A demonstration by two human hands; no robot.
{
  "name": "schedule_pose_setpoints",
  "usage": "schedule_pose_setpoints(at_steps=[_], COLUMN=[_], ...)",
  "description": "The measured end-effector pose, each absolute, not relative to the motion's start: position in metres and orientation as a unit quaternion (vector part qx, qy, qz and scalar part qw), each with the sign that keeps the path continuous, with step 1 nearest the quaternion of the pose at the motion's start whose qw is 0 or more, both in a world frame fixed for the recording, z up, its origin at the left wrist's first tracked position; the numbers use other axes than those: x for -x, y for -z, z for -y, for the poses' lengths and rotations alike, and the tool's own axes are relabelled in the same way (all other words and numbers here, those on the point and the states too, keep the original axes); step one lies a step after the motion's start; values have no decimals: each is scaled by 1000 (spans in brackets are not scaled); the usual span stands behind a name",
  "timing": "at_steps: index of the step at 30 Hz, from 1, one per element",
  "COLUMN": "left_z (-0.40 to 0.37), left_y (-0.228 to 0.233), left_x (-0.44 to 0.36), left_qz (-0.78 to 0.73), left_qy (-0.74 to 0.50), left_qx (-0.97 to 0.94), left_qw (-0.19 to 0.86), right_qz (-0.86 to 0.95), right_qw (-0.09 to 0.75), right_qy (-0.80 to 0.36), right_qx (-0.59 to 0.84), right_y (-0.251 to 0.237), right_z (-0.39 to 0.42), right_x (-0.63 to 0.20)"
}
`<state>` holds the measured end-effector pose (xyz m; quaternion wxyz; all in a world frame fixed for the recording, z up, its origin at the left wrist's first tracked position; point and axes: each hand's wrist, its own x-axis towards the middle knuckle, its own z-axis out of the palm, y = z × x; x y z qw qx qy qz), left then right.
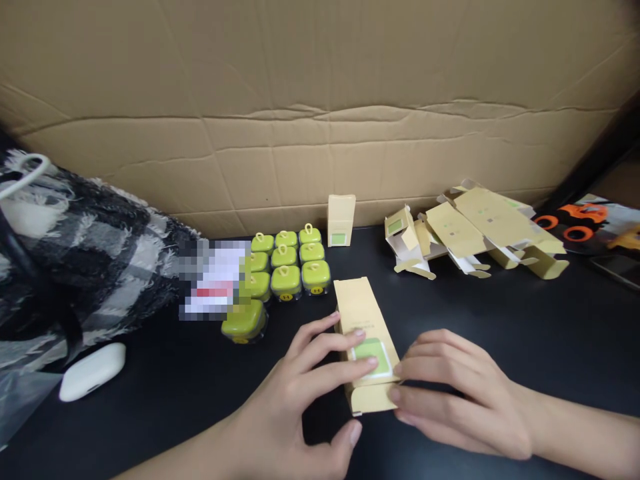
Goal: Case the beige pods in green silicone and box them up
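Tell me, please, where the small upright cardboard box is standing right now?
In the head view, the upright cardboard box stands at the back of the black table, against the cardboard wall, just right of the green containers.

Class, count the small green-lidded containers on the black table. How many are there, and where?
11 visible green-lidded containers: ten packed in a block near the cardboard wall, one apart in front, nearest the left hand. A blurred patch covers the block's left edge, so more may be hidden.

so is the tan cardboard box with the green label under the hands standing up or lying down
Lying down: the tan cardboard box with the green label rests lengthwise on the black table, label up, left hand and right hand touching its near end.
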<state>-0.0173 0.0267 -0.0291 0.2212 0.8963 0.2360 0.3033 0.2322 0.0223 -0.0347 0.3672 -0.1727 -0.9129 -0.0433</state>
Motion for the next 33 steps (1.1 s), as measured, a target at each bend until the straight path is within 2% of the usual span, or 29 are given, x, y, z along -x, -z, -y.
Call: schedule_pose_setpoints(at_steps=[7,12,17,23,26,29,33], left_z=[-29,-31,-32,-33,-33,-33,-31], left_y=[32,33,36,40,39,39,39], left_x=[19,19,18,15,16,17,19], left_qz=[-242,-237,-234,-237,-223,-201,-228], left_qy=[-314,-321,-335,-353,-350,-351,-352], left_qx=[-894,-893,-889,-890,-900,-910,-906], left_qw=[209,208,205,163,133,88,58], right_qz=[915,906,897,882,854,841,896], right_qw=[359,364,349,370,370,333,255], right_qy=[29,-52,-79,-130,-199,-242,-191], right_qx=[182,211,261,260,306,350,309], right_y=[32,31,30,36,39,38,27], right_z=[-21,-21,-23,-23,-25,-28,-28], right_x=[-232,-231,-229,-227,-230,-232,-233])
